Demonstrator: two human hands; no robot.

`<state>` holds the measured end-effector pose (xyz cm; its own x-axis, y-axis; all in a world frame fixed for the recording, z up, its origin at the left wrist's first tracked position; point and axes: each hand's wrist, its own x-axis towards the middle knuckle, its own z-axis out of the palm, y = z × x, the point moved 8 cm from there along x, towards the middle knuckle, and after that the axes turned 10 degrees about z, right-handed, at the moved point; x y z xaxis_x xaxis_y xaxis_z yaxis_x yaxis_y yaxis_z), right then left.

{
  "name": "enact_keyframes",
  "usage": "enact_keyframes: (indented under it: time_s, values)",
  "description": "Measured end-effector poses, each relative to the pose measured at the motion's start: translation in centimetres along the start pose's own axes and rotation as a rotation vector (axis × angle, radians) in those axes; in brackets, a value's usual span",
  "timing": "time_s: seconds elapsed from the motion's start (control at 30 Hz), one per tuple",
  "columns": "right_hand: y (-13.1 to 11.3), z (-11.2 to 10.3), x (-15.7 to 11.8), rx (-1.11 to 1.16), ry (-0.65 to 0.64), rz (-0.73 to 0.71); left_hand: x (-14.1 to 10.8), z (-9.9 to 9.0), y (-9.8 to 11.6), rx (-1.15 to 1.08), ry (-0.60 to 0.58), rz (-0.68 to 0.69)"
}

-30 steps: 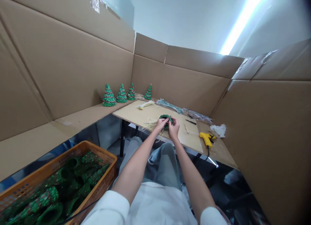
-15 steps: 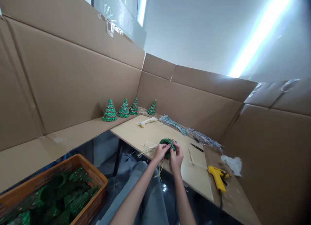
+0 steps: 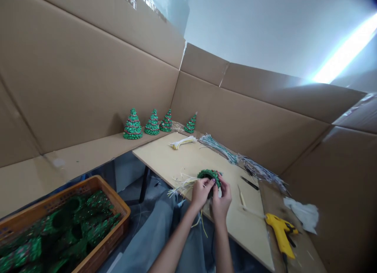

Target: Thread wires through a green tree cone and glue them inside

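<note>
A small green Christmas tree ornament (image 3: 209, 173), its hollow underside tilted toward me, is held over the table's near edge. My left hand (image 3: 202, 193) is closed at its opening, thumb and fingers pinched together near the rim. Around the right side of the rim, my right hand (image 3: 222, 197) is closed with the thumb near the inside. Thin white and yellow wires (image 3: 186, 182) fan out beside my left hand, and some yellow strands hang below it. My fingers hide what lies inside the opening.
Several finished trees (image 3: 133, 124) stand at the back left. Wire bundles (image 3: 218, 148) lie along the rear edge of the table (image 3: 159, 153). On the right are a black tool (image 3: 249, 183), a wooden-handled awl (image 3: 242, 196) and a yellow glue gun (image 3: 280, 231). An orange crate (image 3: 118, 210) holds more green trees.
My view has shifted, moving the scene in the frame. Both hands still hold the tree, and its opening now shows more toward me.
</note>
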<state>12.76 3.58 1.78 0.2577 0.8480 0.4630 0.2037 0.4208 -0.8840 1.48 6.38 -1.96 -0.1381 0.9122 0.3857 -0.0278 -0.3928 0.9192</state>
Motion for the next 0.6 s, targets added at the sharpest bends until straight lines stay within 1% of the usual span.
enact_keyframes:
  time_s: [0.13, 0.37, 0.6]
  values:
    - [-0.1, -0.2, 0.3, 0.024, 0.010, -0.030, 0.1, 0.5, -0.1, 0.035, -0.047, -0.020]
    - [-0.2, 0.0, 0.7, 0.066, -0.024, -0.074, -0.1, 0.1, 1.5, 0.077, -0.036, 0.003]
    - [-0.8, 0.2, 0.6, 0.053, -0.048, -0.083, 0.2, 0.0, 1.4, 0.051, -0.047, 0.028]
